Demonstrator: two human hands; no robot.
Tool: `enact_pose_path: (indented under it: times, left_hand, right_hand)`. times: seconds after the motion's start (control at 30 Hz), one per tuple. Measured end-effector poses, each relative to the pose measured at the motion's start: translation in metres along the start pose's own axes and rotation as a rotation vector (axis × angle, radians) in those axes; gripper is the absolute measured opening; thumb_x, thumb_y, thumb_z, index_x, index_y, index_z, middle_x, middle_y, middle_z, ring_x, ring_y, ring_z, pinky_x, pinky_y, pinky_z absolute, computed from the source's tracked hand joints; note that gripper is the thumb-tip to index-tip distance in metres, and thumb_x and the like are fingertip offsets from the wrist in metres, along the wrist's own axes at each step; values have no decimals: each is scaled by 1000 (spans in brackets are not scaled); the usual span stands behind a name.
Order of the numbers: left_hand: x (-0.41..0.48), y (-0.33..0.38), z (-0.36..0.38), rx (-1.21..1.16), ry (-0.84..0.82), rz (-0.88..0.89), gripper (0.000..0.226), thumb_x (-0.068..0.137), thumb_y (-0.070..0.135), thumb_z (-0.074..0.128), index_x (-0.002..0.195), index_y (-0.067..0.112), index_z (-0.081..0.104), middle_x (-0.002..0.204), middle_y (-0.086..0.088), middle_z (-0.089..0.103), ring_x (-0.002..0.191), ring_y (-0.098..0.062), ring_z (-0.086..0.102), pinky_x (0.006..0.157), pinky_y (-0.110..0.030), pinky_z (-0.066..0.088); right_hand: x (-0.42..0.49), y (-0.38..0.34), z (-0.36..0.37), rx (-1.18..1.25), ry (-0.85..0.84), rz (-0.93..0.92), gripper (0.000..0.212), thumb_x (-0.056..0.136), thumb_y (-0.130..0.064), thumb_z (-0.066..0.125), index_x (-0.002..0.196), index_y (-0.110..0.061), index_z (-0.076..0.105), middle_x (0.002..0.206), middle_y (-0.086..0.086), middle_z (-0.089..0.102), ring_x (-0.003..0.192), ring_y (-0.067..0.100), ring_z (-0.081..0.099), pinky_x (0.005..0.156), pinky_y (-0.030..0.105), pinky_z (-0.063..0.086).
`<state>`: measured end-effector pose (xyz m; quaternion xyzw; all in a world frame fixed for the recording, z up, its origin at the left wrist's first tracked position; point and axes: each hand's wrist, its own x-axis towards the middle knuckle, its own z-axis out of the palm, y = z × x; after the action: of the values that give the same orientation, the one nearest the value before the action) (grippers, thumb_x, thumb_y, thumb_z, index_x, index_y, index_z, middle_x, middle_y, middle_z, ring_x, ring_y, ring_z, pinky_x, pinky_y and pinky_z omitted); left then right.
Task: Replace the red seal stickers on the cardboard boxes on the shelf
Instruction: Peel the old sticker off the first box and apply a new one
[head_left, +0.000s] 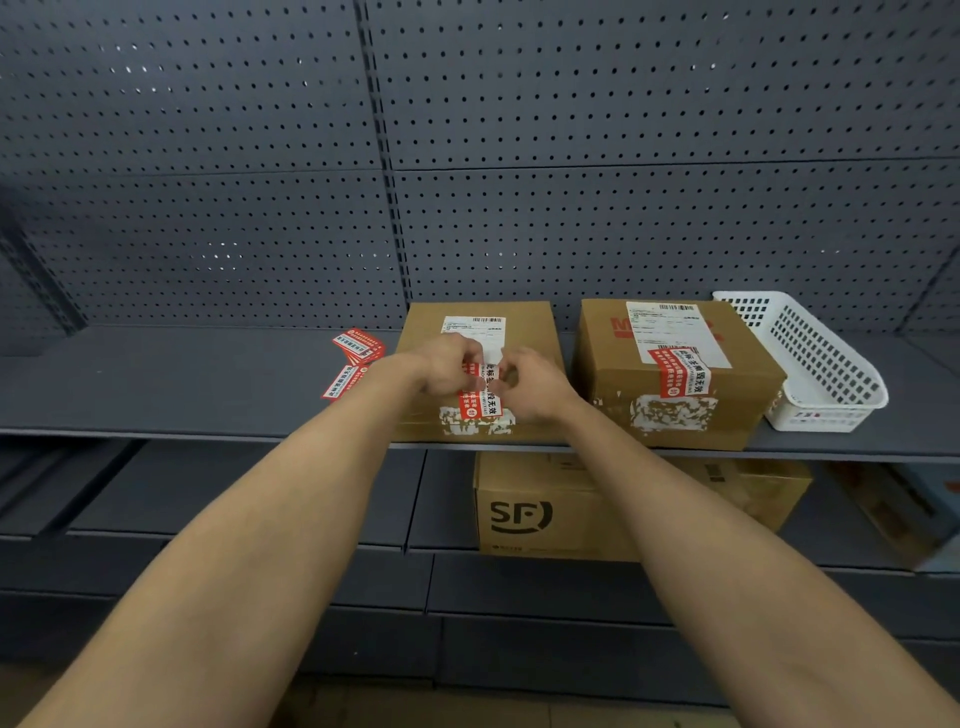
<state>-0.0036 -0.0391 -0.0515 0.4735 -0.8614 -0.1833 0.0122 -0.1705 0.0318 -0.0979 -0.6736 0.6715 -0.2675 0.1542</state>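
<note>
the shelf (156, 384) lies bare along its left stretch up to the loose red stickers (356, 364), so a hand could pass freely there. the left box (524, 332) and right box (675, 364) stand near each other with a narrow gap between. the white basket (810, 364) sits just beside the right box, closing that side. both hands (452, 366) (530, 384) crowd the left box's top. above the boxes, open room reaches the pegboard wall (623, 156).

Grey shelf (156, 384), two cardboard boxes (519, 332) (675, 374), loose red stickers (356, 364), white basket (826, 364)
</note>
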Motion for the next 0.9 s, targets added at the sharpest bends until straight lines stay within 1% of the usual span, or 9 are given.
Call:
enact_pose_path:
  times: [0.17, 0.23, 0.33, 0.5, 0.57, 0.63, 0.73, 0.83, 0.9]
  left_hand:
    - [-1, 0, 0, 9, -5, -12, 27, 93, 32, 84, 109, 23, 64, 99, 6, 65, 92, -18, 63, 77, -32, 44]
    - [-2, 3, 0, 29, -7, -17, 25, 94, 32, 83, 110, 21, 67, 100, 6, 63, 93, -18, 61, 78, -32, 43]
    - [-1, 2, 0, 39, -16, -26, 22, 95, 33, 82, 107, 19, 70, 101, 4, 63, 94, -19, 60, 80, -33, 44]
    - [-1, -2, 1, 11, -57, 8, 17, 97, 36, 79, 96, 26, 65, 100, 1, 68, 97, -22, 65, 81, -35, 49]
    - [-3, -1, -3, -6, -82, 11, 18, 95, 32, 82, 95, 28, 64, 99, 3, 68, 94, -20, 65, 79, -34, 48]
    - [-4, -2, -6, -22, -108, 1, 27, 89, 23, 88, 99, 29, 63, 103, 2, 71, 97, -20, 66, 86, -37, 53]
    - [-5, -4, -6, -86, -117, -11, 39, 83, 10, 91, 105, 25, 61, 109, -1, 73, 101, -20, 68, 93, -38, 55]
    - [-3, -8, -4, -61, -103, -3, 31, 84, 14, 90, 98, 28, 67, 108, 2, 73, 104, -20, 68, 90, -38, 51]
    - [-3, -11, -2, -29, -85, 1, 23, 85, 21, 90, 90, 30, 70, 107, 4, 74, 106, -20, 66, 92, -40, 51]
  right_hand:
    - [-2, -1, -1, -16, -14, -28, 24, 102, -25, 69, 80, -26, 59, 125, 5, 66, 119, 24, 57, 118, 55, 36]
    - [-3, 0, -2, -21, -19, -41, 16, 104, -26, 67, 88, -20, 67, 134, 6, 65, 126, 25, 54, 123, 52, 30]
    - [-5, 0, -3, -18, -15, -50, 17, 105, -25, 65, 100, -11, 71, 145, 8, 62, 136, 28, 50, 122, 45, 26]
    - [-5, 4, 1, 31, 1, -75, 16, 104, -25, 67, 90, -18, 67, 142, 8, 64, 132, 30, 56, 118, 47, 39]
    - [-6, 5, 1, 52, 4, -74, 14, 103, -26, 68, 95, -15, 72, 140, 6, 65, 128, 28, 58, 112, 47, 45]
    - [-5, 8, 2, 86, -4, -72, 14, 103, -26, 70, 101, -13, 75, 145, 3, 63, 127, 26, 59, 107, 45, 50]
    - [-4, 8, 1, 136, -26, -60, 14, 102, -27, 72, 104, -13, 76, 153, 0, 59, 128, 23, 59, 99, 35, 49]
    - [-4, 7, -1, 148, -46, -57, 12, 101, -26, 73, 106, -15, 76, 154, -1, 58, 130, 22, 58, 98, 32, 46]
    - [-5, 7, -3, 172, -40, -48, 8, 99, -23, 75, 106, -18, 75, 149, 1, 61, 128, 22, 61, 96, 32, 49]
